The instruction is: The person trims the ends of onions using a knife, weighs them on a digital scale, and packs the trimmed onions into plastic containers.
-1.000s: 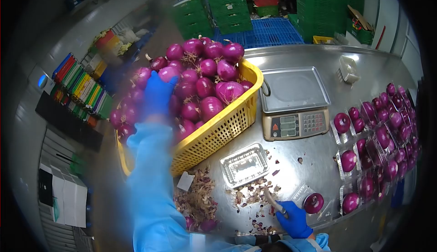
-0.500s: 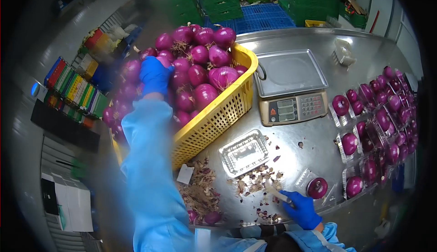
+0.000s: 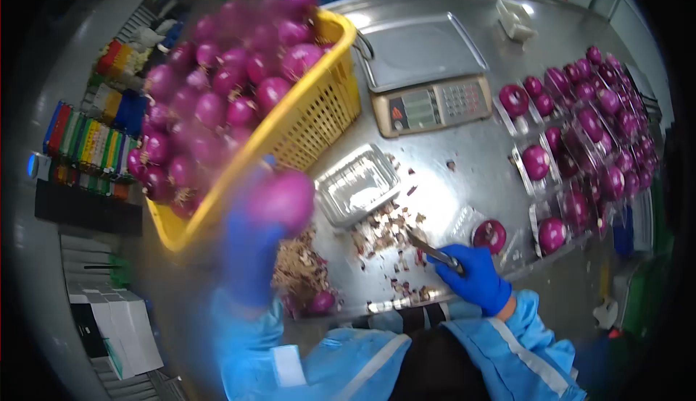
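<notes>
My left hand point(image 3: 250, 252), in a blue glove and smeared by motion, grips a red onion point(image 3: 283, 199) in front of the yellow crate point(image 3: 319, 129). That crate is heaped with red onions point(image 3: 210, 111). A knife point(image 3: 435, 249) is held in my right hand point(image 3: 475, 276), also gloved in blue, its blade pointing up and left over the steel table point(image 3: 449, 191). Below the blade lie onion scraps point(image 3: 384, 231). An open clear plastic tray point(image 3: 359, 186) sits between the crate and my right hand. One onion point(image 3: 489, 236) rests just beyond the right hand.
A weighing scale point(image 3: 428, 75) stands behind the clear tray. Many packed onions point(image 3: 580, 140) in clear trays fill the table's right side. Brown peelings point(image 3: 301, 263) pile at the front edge near the crate. A small stack of plastic trays point(image 3: 515, 21) lies at the back.
My left hand has come out of the crate toward my body, now with an onion in it. The right hand still holds the knife. The view has shifted.
</notes>
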